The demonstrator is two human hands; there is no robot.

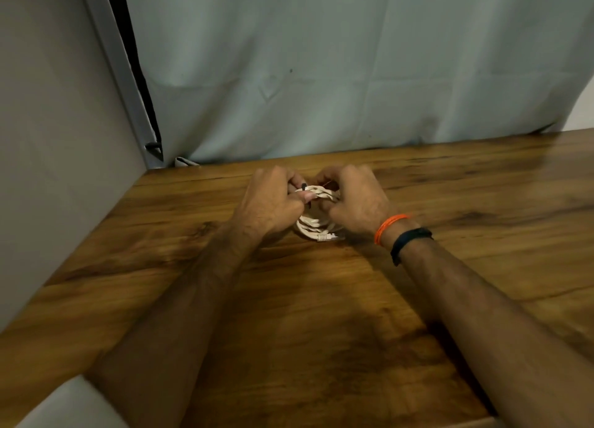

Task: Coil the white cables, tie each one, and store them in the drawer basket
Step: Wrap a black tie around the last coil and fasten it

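A coiled white cable (313,225) stands on edge on the wooden table (321,315), held between both hands. My left hand (273,202) grips the coil's upper left part, its thumb and fingers pinching a small black tie (304,188) around the strands. My right hand (356,199) grips the upper right part of the coil with curled fingers. A clear plug (326,237) at the cable's end sticks out at the bottom of the coil, near the table. The drawer basket is not in view.
A pale grey-green curtain (321,74) hangs behind the table's far edge. A grey panel wall (48,138) bounds the table on the left. A white edge (70,405) shows at the bottom left corner.
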